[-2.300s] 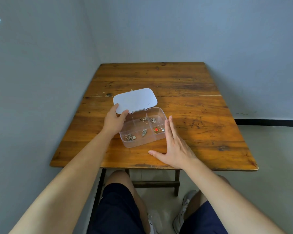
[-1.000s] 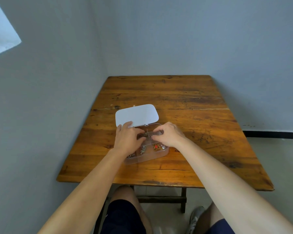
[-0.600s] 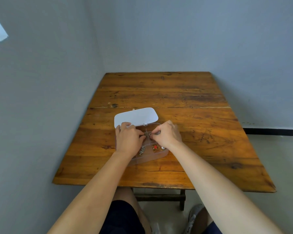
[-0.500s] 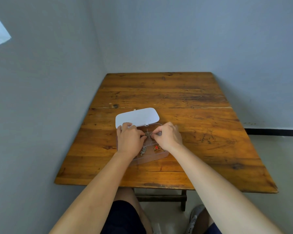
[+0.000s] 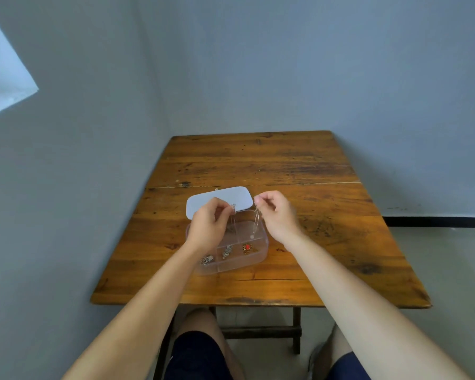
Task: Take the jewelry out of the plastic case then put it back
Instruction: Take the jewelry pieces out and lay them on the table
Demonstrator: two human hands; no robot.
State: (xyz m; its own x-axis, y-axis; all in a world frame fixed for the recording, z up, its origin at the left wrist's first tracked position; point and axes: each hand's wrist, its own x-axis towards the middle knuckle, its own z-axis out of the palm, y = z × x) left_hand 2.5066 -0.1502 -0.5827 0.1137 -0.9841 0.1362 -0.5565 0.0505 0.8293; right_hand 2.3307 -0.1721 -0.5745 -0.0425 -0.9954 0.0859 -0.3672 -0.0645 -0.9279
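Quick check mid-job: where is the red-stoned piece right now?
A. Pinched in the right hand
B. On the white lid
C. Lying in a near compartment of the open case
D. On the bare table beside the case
C: the red-stoned piece lies in a near compartment of the clear plastic case, while each hand, left hand and right hand, pinches a thin chain above the case.

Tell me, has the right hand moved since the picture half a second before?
Yes. The right hand has risen from the plastic case and shifted right, pinching a thin chain that hangs above the rear compartment.
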